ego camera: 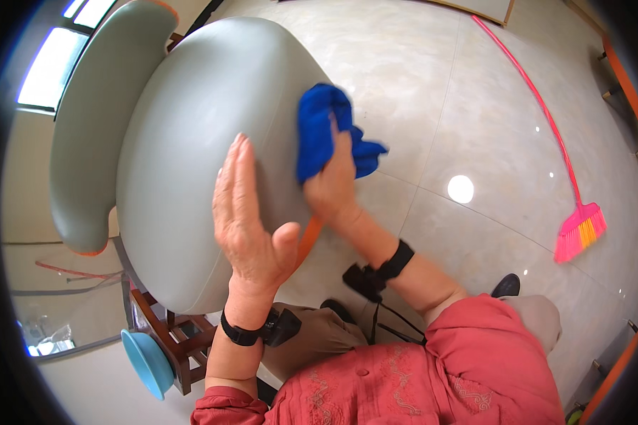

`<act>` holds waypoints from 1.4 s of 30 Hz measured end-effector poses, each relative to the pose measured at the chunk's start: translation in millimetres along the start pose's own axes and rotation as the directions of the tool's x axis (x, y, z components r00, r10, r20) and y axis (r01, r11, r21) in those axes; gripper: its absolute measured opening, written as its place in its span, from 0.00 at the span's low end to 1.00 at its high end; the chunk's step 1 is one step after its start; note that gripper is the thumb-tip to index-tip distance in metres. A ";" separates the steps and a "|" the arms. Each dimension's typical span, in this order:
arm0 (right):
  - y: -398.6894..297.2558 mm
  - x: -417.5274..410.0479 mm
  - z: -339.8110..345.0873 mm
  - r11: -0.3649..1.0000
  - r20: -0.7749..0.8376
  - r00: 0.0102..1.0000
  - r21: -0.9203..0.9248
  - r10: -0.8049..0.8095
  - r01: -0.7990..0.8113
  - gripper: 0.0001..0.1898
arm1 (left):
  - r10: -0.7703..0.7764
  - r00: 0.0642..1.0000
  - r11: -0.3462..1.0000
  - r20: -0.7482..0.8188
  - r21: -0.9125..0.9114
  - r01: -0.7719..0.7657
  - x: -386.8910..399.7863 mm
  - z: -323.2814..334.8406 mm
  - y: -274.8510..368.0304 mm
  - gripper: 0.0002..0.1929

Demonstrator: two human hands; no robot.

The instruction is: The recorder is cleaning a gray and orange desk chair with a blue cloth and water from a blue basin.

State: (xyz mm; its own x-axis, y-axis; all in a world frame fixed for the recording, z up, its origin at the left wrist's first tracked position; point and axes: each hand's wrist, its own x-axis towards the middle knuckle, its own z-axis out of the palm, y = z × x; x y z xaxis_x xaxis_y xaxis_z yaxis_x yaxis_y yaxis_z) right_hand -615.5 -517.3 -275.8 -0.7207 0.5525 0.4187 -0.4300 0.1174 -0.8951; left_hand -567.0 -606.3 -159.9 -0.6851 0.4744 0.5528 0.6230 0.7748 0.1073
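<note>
A grey upholstered chair seat (191, 149) with an orange lower edge fills the left half of the view. Its curved grey backrest (93, 127) rises beyond it on the left. My right hand (337, 180) holds a bright blue cloth (319, 127) against the seat's right side, and a loose end of the cloth hangs outward. Over the seat's near part is my left hand (250, 223), fingers extended and thumb apart, with nothing in it. Whether its palm edge touches the upholstery I cannot tell.
A pink broom (579, 228) lies on the shiny tiled floor (430, 133) at right. A light blue basin (148, 364) sits by a dark wooden stool (178, 345) at lower left. Orange-edged furniture (630, 90) lines the right rim.
</note>
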 end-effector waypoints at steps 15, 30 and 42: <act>7.2 93.5 -0.4 0.902 0.068 0.899 0.010 -0.432 0.432 0.27 | 0.036 0.992 0.991 -0.118 0.129 -0.021 23.7 35.6 4.6 0.53; 135.3 48.1 -25.9 0.833 0.253 0.798 -0.075 0.547 -0.548 0.34 | 0.045 0.994 0.972 -0.099 0.233 -0.021 25.9 35.7 6.5 0.47; 73.4 -122.3 2.5 0.791 0.001 0.796 0.114 0.605 -0.602 0.21 | 0.053 0.994 0.981 -0.100 0.193 -0.033 22.6 36.6 5.6 0.41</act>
State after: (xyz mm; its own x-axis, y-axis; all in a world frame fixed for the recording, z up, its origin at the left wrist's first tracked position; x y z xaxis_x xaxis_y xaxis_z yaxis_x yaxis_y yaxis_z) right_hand -560.3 -578.3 -392.3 -0.8343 0.5102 -0.2086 0.0314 -0.3338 -0.9421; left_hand -592.8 -575.9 -177.1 -0.6095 0.4708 0.6378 0.5608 0.8247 -0.0728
